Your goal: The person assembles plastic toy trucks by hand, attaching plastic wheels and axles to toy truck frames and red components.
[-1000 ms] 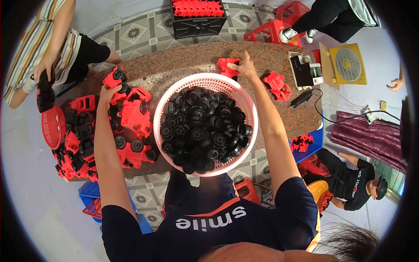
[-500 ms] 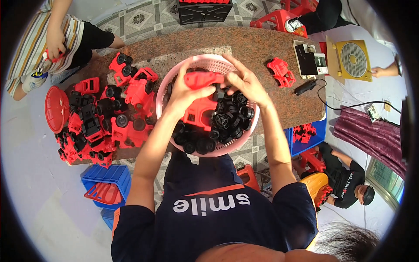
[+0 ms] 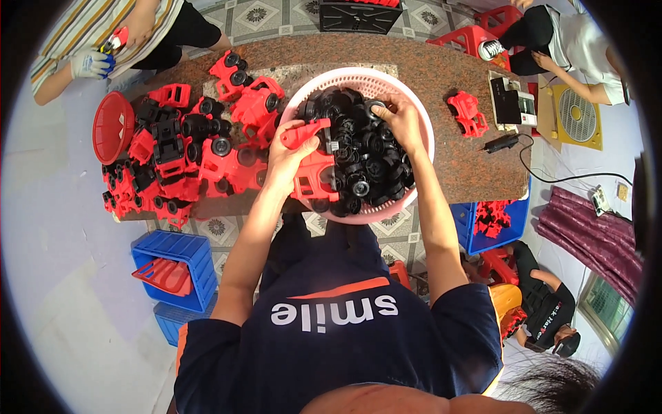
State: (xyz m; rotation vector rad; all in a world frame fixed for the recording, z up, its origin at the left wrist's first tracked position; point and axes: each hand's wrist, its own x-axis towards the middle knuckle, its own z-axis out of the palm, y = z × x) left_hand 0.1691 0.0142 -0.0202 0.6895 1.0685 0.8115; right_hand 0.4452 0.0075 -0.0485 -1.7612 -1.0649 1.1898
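Note:
My left hand (image 3: 284, 160) grips a red plastic toy car body (image 3: 316, 181) over the left side of a pink basket (image 3: 425, 141). A dark axle piece shows on the car body's right side. Inside the basket lies a heap of black toy wheels (image 3: 373, 168). At the heap's far right, my right hand (image 3: 402, 121) has its fingers closed on a black toy wheel (image 3: 376, 109).
Red toy cars with black wheels (image 3: 221, 165) crowd the table's left, beside a red basket (image 3: 114, 127). One red toy car (image 3: 469, 114) and a black corded tool (image 3: 501, 143) lie to the right. Co-workers are around the table.
My right hand has left the car body and moved into the wheels at the basket's far right. My left hand still holds the body. The whole view has shifted.

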